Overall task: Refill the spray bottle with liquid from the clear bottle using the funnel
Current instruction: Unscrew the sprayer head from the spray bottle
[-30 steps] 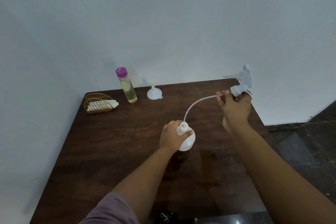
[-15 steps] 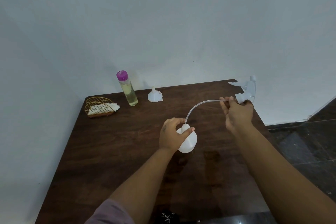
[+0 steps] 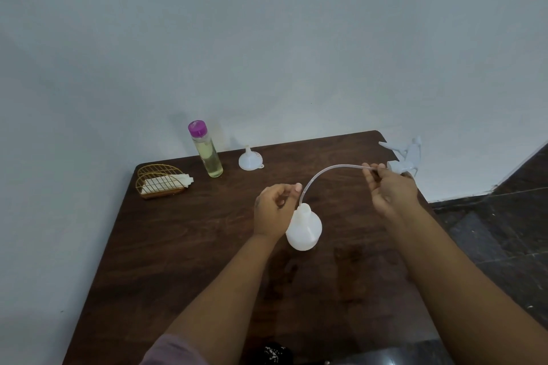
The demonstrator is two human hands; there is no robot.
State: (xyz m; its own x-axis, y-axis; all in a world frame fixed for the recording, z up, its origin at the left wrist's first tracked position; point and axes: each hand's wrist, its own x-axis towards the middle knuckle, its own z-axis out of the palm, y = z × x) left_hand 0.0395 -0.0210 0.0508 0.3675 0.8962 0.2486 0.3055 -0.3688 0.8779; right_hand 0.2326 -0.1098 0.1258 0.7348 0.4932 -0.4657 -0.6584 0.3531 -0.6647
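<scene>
Spray bottle (image 3: 304, 230) stands mid-tabletop (image 3: 184, 246), neck open, tube end just at its mouth. Your left hand (image 3: 274, 212) sits beside the neck, fingers loosely curled, and whether they touch the tube (image 3: 326, 172) I cannot tell. Your right hand (image 3: 391, 187) pinches the tube by the spray head (image 3: 404, 158). Lift the tube straight out, keep its tip clear of the rim, and steady the bottle. Funnel (image 3: 250, 158) and clear bottle (image 3: 206, 151) wait at the back, well apart.
</scene>
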